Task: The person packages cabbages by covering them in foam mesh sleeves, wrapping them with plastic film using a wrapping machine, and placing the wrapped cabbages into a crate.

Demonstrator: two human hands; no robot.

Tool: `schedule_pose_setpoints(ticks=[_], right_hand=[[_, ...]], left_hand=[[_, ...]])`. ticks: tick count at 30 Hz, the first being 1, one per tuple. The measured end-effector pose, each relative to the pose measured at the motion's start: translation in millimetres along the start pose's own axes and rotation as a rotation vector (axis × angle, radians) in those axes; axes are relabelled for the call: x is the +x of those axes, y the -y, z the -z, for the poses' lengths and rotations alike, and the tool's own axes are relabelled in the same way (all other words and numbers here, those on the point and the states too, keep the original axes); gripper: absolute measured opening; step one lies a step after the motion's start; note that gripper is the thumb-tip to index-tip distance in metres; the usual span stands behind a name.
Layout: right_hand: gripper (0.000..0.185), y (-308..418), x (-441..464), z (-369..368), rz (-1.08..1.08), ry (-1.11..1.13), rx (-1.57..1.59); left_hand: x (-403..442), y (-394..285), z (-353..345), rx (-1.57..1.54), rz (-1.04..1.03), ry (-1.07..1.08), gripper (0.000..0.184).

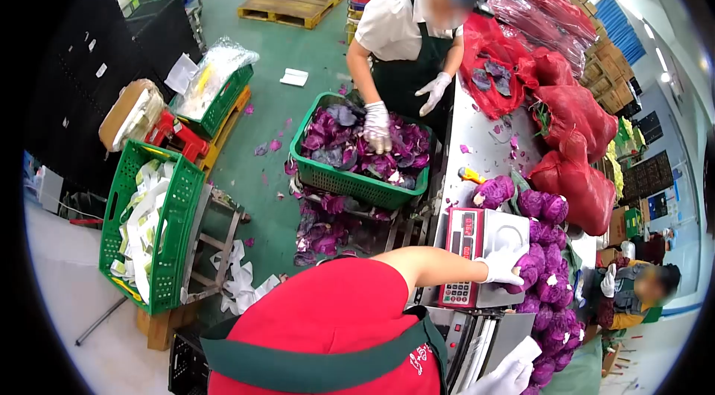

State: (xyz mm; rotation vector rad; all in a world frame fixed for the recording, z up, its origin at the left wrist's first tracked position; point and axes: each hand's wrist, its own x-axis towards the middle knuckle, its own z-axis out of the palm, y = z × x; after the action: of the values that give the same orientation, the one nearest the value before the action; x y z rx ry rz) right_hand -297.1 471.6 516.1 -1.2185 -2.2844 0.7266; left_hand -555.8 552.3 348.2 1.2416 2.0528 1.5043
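My left hand [504, 267], in a white glove, reaches over the weighing scale [459, 253]. Its fingers are closed against a purple cabbage [530, 264] at the edge of the pan. At the bottom, my right hand [506, 378], also gloved, is closed around a pale piece [526, 351] that I cannot make out. It is beside the wrapping machine [465, 339] and the piled purple cabbages [555, 332]. Red digits glow on the scale's display.
Across from me a co-worker [417, 45] has one gloved hand in a green crate [357, 182] of purple leaves. Red mesh sacks [577, 115] and a yellow-handled knife [469, 174] lie on the table. Another green crate [190, 231] holds white strips. Leaves litter the floor.
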Motion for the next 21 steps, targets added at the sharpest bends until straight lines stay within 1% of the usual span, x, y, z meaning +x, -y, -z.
schedule_pose_setpoints(ticks=[1, 2, 4, 5, 6, 8, 9, 10, 12, 14, 16, 17, 18, 20, 21], right_hand=[[0.034, 4, 4, -1, 0.001, 0.001, 0.069], [0.031, 5, 9, -3, 0.000, -0.004, 0.139], [0.024, 6, 18, -12, -0.022, -0.022, 0.285], [0.020, 6, 18, -17, -0.044, -0.044, 0.357], [0.017, 6, 12, -17, -0.080, -0.088, 0.421], [0.027, 20, 5, -21, -0.098, 0.066, 0.294], [0.021, 8, 1, -20, -0.086, 0.084, 0.277], [0.019, 11, 0, -28, -0.028, -0.041, 0.171], [0.021, -1, -2, -28, -0.084, 0.070, 0.144], [0.022, -1, -4, -35, -0.047, 0.048, 0.074], [0.024, 1, -8, -42, -0.105, 0.056, 0.178], [0.023, 7, -9, -45, -0.178, 0.089, 0.437], [0.023, 11, -12, -40, -0.190, 0.076, 0.439], [0.022, 14, -16, -33, -0.357, 0.190, 0.677], [0.025, 11, -19, -35, -0.338, 0.164, 0.658]], left_hand=[[-5, -14, 16, 0.072, -0.042, -0.090, 0.083], [-11, -34, 32, -0.054, -0.052, -0.072, 0.068], [-34, -82, 65, -0.583, -0.004, 0.269, 0.059], [-44, -86, 46, -0.856, -0.009, 0.399, 0.054], [-62, -107, 60, -0.839, -0.083, 0.417, 0.051], [-85, -124, 74, -0.865, -0.194, 0.586, 0.045], [-89, -118, 67, -0.875, -0.157, 0.634, 0.042], [-91, -115, 61, -0.871, -0.119, 0.683, 0.040], [-105, -119, 61, -0.949, -0.069, 0.551, 0.030], [-120, -125, 59, -0.936, -0.065, 0.486, 0.023], [-124, -118, 63, -0.884, 0.198, 0.667, 0.020], [-124, -118, 66, -0.907, 0.227, 0.646, 0.020], [-126, -119, 66, -1.124, 0.299, 0.608, 0.021], [-127, -123, 69, -1.227, 0.349, 0.511, 0.022], [-127, -121, 67, -1.221, 0.356, 0.513, 0.022]])
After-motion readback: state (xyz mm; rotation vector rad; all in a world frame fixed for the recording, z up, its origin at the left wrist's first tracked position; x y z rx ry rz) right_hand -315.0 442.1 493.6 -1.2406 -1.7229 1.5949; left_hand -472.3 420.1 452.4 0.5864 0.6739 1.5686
